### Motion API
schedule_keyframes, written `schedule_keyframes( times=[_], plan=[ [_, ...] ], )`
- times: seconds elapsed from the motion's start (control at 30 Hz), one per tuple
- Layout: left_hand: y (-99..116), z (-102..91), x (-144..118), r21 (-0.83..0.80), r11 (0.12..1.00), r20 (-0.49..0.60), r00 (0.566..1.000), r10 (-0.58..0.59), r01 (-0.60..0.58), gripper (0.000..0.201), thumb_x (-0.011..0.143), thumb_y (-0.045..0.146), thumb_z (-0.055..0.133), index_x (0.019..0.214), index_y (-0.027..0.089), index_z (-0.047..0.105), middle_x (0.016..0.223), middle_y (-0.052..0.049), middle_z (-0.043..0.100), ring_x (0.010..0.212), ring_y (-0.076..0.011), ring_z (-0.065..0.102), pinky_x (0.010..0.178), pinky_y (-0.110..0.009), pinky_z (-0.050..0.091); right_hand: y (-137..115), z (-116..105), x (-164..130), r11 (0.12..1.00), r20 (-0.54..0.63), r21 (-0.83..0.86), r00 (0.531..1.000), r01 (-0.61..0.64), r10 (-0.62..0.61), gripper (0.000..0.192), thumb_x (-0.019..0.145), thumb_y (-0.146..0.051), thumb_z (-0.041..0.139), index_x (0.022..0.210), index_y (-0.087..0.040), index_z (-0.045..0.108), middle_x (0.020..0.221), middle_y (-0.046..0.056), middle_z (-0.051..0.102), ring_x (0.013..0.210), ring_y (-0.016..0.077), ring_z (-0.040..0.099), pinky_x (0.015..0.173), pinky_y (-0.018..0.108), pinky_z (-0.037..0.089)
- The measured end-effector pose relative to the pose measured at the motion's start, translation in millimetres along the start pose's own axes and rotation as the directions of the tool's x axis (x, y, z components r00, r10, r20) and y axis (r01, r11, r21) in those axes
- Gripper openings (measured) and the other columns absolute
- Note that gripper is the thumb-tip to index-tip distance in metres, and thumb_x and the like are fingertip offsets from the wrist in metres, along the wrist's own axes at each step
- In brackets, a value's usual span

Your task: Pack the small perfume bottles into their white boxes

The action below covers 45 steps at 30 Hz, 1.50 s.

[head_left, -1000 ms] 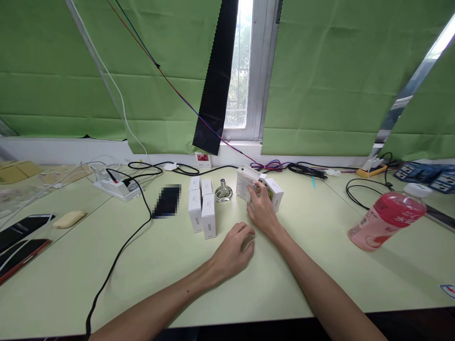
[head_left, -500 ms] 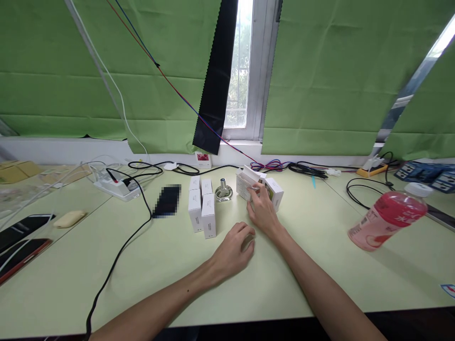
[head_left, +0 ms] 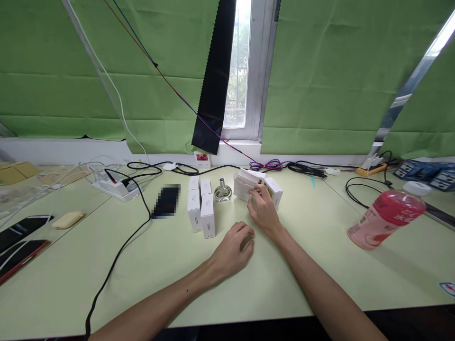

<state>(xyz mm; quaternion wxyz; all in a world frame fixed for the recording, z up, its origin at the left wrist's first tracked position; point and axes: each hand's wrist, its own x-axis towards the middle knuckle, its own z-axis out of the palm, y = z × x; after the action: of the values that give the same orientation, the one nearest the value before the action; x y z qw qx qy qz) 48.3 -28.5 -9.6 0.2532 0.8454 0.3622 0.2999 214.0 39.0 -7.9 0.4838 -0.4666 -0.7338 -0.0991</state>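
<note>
One open-flapped carton (head_left: 241,189) sits just ahead-left of the nearer right hand (head_left: 265,210), which touches it, grasp indeterminable; left hand (head_left: 232,248) loosely curled, apparently empty.

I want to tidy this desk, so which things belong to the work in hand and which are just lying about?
Probably in use: open white box, at the right hand; second white box beside it; glass bottle; grouped white boxes.

Probably lying about: pink drink bottle; power strip; phones, far left.
</note>
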Motion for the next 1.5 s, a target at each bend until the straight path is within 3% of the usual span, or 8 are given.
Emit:
schedule_keyframes(
  times=[0.27,0.43,0.7,1.03,1.23,1.5],
  plan=[
    [1.8,-2.2,0.9,-0.046,0.999,-0.048,0.999,0.016,-0.018,0.014,0.090,0.013,0.051,0.097,0.021,0.060,0.103,-0.006,0.063,0.088,-0.0174,0.065,0.079,-0.033,0.056,-1.3,-8.9,0.7,0.998,-0.155,0.043,0.987,0.036,-0.028,0.011,0.091,-0.015,0.054,0.088,-0.019,0.063,0.099,0.011,0.059,0.093,0.0236,0.061,0.082,0.037,0.054],
    [1.7,-3.8,2.1,-0.118,0.992,-0.157,0.987,0.027,-0.046,0.021,0.092,0.012,0.051,0.109,0.023,0.056,0.110,-0.006,0.061,0.096,-0.0178,0.065,0.087,-0.037,0.058,-2.6,-12.6,-0.7,0.993,-0.235,0.116,0.972,-0.002,0.029,0.018,0.092,-0.021,0.055,0.074,-0.022,0.060,0.089,0.007,0.060,0.084,0.0199,0.063,0.076,0.034,0.053],
    [0.6,-3.4,4.3,-0.169,0.983,-0.298,0.954,0.015,-0.068,0.036,0.095,0.020,0.054,0.128,0.027,0.044,0.120,-0.007,0.055,0.099,-0.0174,0.063,0.081,-0.034,0.060,-10.0,-19.6,1.5,0.983,-0.379,0.182,0.919,-0.038,0.106,0.036,0.092,-0.021,0.056,0.058,-0.023,0.045,0.070,0.001,0.057,0.064,0.0146,0.056,0.060,0.028,0.045],
    [1.5,-4.4,4.6,-0.154,0.983,-0.407,0.913,0.027,-0.098,0.048,0.096,0.022,0.057,0.137,0.031,0.036,0.126,-0.008,0.049,0.096,-0.0160,0.063,0.081,-0.035,0.059,-10.6,-22.5,2.2,0.974,-0.393,0.218,0.908,-0.065,0.148,0.038,0.093,-0.023,0.052,0.058,-0.023,0.040,0.066,0.000,0.055,0.059,0.0141,0.051,0.059,0.028,0.041],
    [2.8,-5.5,4.8,-0.136,0.982,-0.410,0.910,0.062,-0.128,0.053,0.096,0.021,0.056,0.143,0.035,0.034,0.132,-0.009,0.043,0.097,-0.0150,0.061,0.080,-0.034,0.060,-10.6,-23.9,3.0,0.959,-0.399,0.271,0.898,-0.079,0.187,0.038,0.093,-0.023,0.052,0.058,-0.023,0.039,0.066,0.000,0.053,0.059,0.0144,0.049,0.057,0.029,0.038],
    [3.4,-8.5,3.4,-0.135,0.988,-0.383,0.924,0.023,-0.080,0.050,0.099,0.029,0.054,0.146,0.038,0.038,0.138,-0.010,0.038,0.095,-0.0138,0.060,0.083,-0.034,0.060,-14.5,-23.0,2.4,0.907,-0.340,0.402,0.900,-0.123,0.273,0.041,0.095,-0.029,0.052,0.057,-0.023,0.038,0.067,0.001,0.051,0.060,0.0143,0.047,0.056,0.029,0.037]
  ],
)
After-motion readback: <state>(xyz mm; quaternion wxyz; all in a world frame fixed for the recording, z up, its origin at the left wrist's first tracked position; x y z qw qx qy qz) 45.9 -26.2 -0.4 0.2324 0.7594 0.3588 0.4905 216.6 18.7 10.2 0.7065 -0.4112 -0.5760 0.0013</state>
